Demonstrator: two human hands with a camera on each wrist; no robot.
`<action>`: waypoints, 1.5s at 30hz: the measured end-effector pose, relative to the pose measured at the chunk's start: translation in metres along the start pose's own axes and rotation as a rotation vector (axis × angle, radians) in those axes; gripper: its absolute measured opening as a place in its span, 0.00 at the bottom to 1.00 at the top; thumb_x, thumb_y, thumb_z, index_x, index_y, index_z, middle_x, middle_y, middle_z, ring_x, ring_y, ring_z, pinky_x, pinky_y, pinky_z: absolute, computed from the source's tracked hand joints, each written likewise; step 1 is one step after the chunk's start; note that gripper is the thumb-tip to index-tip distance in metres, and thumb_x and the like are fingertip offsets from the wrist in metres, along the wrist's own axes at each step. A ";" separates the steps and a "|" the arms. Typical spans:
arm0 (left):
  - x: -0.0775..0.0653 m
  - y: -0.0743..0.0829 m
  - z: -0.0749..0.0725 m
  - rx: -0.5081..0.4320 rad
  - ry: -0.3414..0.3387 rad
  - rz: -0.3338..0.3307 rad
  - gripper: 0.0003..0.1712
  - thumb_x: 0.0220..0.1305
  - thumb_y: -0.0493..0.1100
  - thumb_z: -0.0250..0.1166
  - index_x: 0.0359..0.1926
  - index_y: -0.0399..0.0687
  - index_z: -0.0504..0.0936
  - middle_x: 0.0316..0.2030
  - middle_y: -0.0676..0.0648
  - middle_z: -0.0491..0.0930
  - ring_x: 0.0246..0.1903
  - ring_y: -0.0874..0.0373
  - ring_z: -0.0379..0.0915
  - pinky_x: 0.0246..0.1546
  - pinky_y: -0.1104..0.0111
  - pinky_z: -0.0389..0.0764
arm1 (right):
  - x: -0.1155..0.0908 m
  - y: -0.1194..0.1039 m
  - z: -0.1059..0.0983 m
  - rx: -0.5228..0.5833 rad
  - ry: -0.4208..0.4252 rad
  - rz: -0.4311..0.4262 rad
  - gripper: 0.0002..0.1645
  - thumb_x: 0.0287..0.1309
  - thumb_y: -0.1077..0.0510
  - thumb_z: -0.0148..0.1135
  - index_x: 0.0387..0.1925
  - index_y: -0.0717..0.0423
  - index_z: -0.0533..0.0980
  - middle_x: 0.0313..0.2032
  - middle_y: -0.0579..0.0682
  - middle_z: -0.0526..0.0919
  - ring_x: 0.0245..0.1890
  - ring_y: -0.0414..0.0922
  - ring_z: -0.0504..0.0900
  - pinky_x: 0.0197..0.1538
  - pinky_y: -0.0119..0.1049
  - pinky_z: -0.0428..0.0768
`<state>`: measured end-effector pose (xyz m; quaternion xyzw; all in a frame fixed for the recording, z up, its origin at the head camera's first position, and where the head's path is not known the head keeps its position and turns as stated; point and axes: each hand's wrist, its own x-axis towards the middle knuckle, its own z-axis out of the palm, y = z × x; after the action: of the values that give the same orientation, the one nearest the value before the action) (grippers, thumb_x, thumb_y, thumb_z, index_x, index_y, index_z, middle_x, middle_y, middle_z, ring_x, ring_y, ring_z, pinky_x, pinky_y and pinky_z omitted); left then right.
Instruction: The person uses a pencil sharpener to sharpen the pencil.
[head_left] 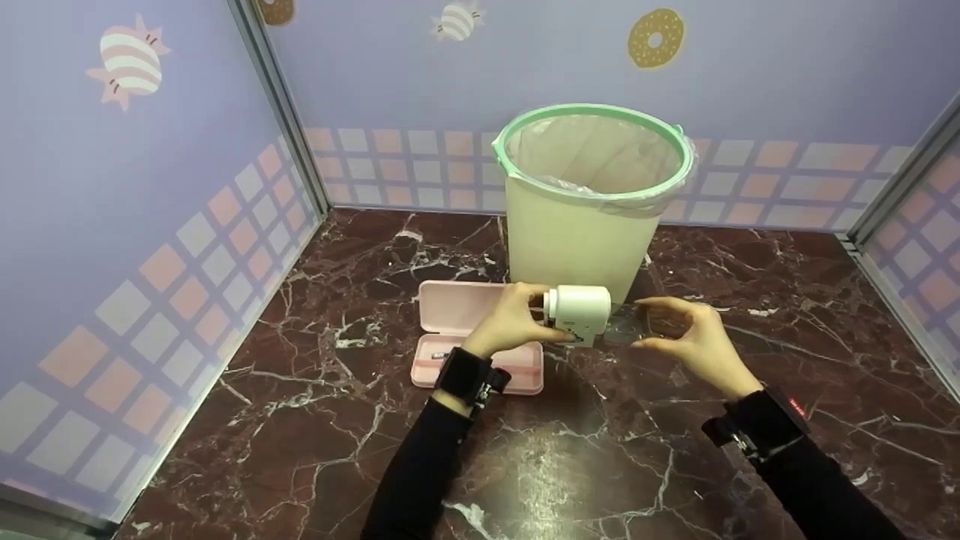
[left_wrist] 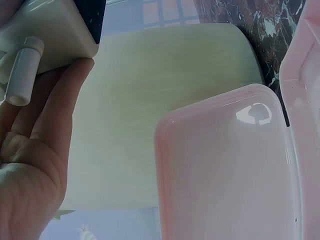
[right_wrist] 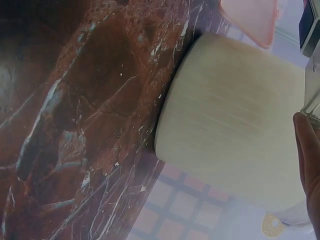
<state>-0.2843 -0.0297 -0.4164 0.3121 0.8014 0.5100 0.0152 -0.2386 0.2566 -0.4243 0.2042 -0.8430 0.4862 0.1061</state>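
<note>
My left hand (head_left: pixel 510 324) grips a white pencil sharpener (head_left: pixel 582 306), raised in front of the bin. A small white crank knob (left_wrist: pixel 23 75) sticks out from the sharpener's side in the left wrist view. To its right, my right hand (head_left: pixel 699 343) holds a clear plastic shavings drawer (head_left: pixel 622 328) between thumb and fingers, close beside the sharpener. Only an edge of the drawer (right_wrist: pixel 313 82) shows in the right wrist view. Behind my left hand and wrist, a pink pencil case (head_left: pixel 454 306) lies open, with a small item (head_left: pixel 439 356) in its tray.
A pale bin (head_left: pixel 576 244) with a green rim (head_left: pixel 592 110) and a clear liner (head_left: pixel 600 150) stands behind the hands. Dark red marbled tabletop (head_left: pixel 322 450) spreads around. Patterned panels (head_left: pixel 150 210) enclose the left, back and right sides.
</note>
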 end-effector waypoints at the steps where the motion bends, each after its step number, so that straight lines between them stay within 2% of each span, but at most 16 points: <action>1: 0.000 0.000 0.000 -0.001 -0.002 0.000 0.30 0.37 0.42 0.82 0.46 0.43 0.85 0.41 0.46 0.88 0.39 0.59 0.82 0.51 0.68 0.79 | 0.000 0.001 0.001 -0.007 0.000 0.002 0.34 0.38 0.71 0.77 0.53 0.66 0.78 0.48 0.64 0.85 0.44 0.33 0.84 0.48 0.20 0.79; 5: 0.000 0.001 0.003 -0.006 -0.009 -0.005 0.30 0.38 0.41 0.82 0.47 0.42 0.84 0.41 0.46 0.88 0.40 0.59 0.82 0.52 0.68 0.79 | -0.001 0.001 0.005 -0.038 -0.003 0.007 0.35 0.38 0.71 0.77 0.54 0.67 0.78 0.48 0.64 0.85 0.44 0.29 0.82 0.49 0.18 0.77; 9: 0.001 0.002 0.007 -0.020 -0.020 -0.005 0.31 0.37 0.39 0.82 0.47 0.41 0.84 0.40 0.46 0.87 0.37 0.60 0.82 0.46 0.70 0.81 | -0.001 -0.002 0.008 -0.049 -0.014 0.015 0.35 0.37 0.68 0.78 0.53 0.63 0.79 0.49 0.61 0.86 0.44 0.26 0.81 0.51 0.17 0.76; 12: 0.001 0.003 0.011 -0.032 -0.034 0.009 0.31 0.38 0.38 0.82 0.48 0.39 0.84 0.39 0.44 0.87 0.35 0.60 0.83 0.42 0.71 0.83 | -0.001 -0.005 0.010 -0.016 -0.035 0.029 0.35 0.38 0.65 0.79 0.53 0.63 0.79 0.50 0.60 0.85 0.45 0.34 0.84 0.51 0.20 0.78; 14: 0.002 0.004 0.013 -0.012 -0.035 0.026 0.31 0.38 0.38 0.82 0.48 0.39 0.84 0.40 0.44 0.88 0.36 0.60 0.83 0.44 0.72 0.83 | -0.001 -0.007 0.012 0.023 -0.051 0.045 0.35 0.38 0.65 0.79 0.53 0.64 0.78 0.51 0.62 0.84 0.46 0.41 0.86 0.50 0.24 0.81; 16: 0.003 0.004 0.015 0.008 -0.032 0.032 0.31 0.38 0.39 0.82 0.49 0.40 0.84 0.41 0.44 0.88 0.37 0.60 0.83 0.46 0.72 0.82 | -0.002 -0.008 0.014 0.056 -0.054 0.072 0.36 0.38 0.65 0.79 0.54 0.65 0.78 0.51 0.63 0.84 0.46 0.44 0.87 0.49 0.30 0.82; 19: 0.003 0.004 0.016 0.028 -0.023 0.033 0.32 0.38 0.40 0.82 0.48 0.41 0.84 0.41 0.46 0.88 0.38 0.61 0.82 0.49 0.72 0.80 | -0.003 -0.006 0.018 0.083 -0.040 0.093 0.36 0.38 0.67 0.79 0.54 0.68 0.77 0.51 0.65 0.83 0.44 0.39 0.87 0.49 0.35 0.84; 22: 0.003 0.004 0.019 0.009 -0.031 0.020 0.31 0.38 0.41 0.82 0.48 0.41 0.84 0.41 0.45 0.88 0.37 0.61 0.82 0.45 0.72 0.81 | -0.004 -0.004 0.022 0.092 -0.032 0.096 0.37 0.38 0.68 0.78 0.54 0.70 0.76 0.50 0.67 0.83 0.42 0.32 0.86 0.49 0.37 0.84; 27: 0.004 0.005 0.026 -0.009 -0.046 0.005 0.31 0.39 0.41 0.82 0.49 0.39 0.83 0.41 0.43 0.87 0.34 0.62 0.83 0.38 0.74 0.84 | -0.004 -0.003 0.026 0.110 -0.052 0.103 0.37 0.40 0.68 0.77 0.56 0.72 0.74 0.49 0.67 0.83 0.42 0.32 0.86 0.49 0.32 0.83; 36: 0.004 0.005 0.033 -0.031 -0.045 -0.012 0.31 0.39 0.39 0.81 0.49 0.38 0.83 0.41 0.43 0.87 0.35 0.61 0.83 0.39 0.74 0.84 | -0.006 0.000 0.028 0.126 -0.040 0.119 0.38 0.39 0.69 0.77 0.56 0.73 0.74 0.49 0.69 0.83 0.42 0.29 0.84 0.49 0.28 0.82; 39: 0.004 0.004 0.036 -0.006 -0.047 -0.014 0.32 0.39 0.40 0.82 0.49 0.39 0.83 0.41 0.43 0.87 0.35 0.61 0.83 0.40 0.75 0.83 | -0.007 0.002 0.030 0.148 -0.045 0.132 0.39 0.40 0.69 0.77 0.57 0.73 0.73 0.50 0.70 0.82 0.43 0.34 0.86 0.49 0.29 0.82; 42: 0.005 0.003 0.038 0.024 -0.049 -0.016 0.32 0.39 0.41 0.82 0.49 0.40 0.83 0.41 0.44 0.87 0.35 0.62 0.82 0.41 0.75 0.82 | -0.008 0.001 0.030 0.141 -0.053 0.138 0.40 0.40 0.69 0.77 0.58 0.72 0.72 0.52 0.69 0.82 0.47 0.46 0.87 0.50 0.29 0.82; 45: 0.005 0.003 0.039 0.042 -0.050 -0.010 0.32 0.39 0.41 0.82 0.50 0.40 0.83 0.41 0.44 0.87 0.35 0.63 0.82 0.41 0.76 0.81 | -0.009 -0.002 0.029 0.104 -0.065 0.113 0.42 0.40 0.69 0.77 0.60 0.69 0.70 0.54 0.67 0.80 0.53 0.56 0.84 0.52 0.30 0.82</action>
<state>-0.2737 0.0057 -0.4316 0.3211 0.8128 0.4850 0.0310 -0.2293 0.2330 -0.4401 0.1773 -0.8298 0.5276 0.0401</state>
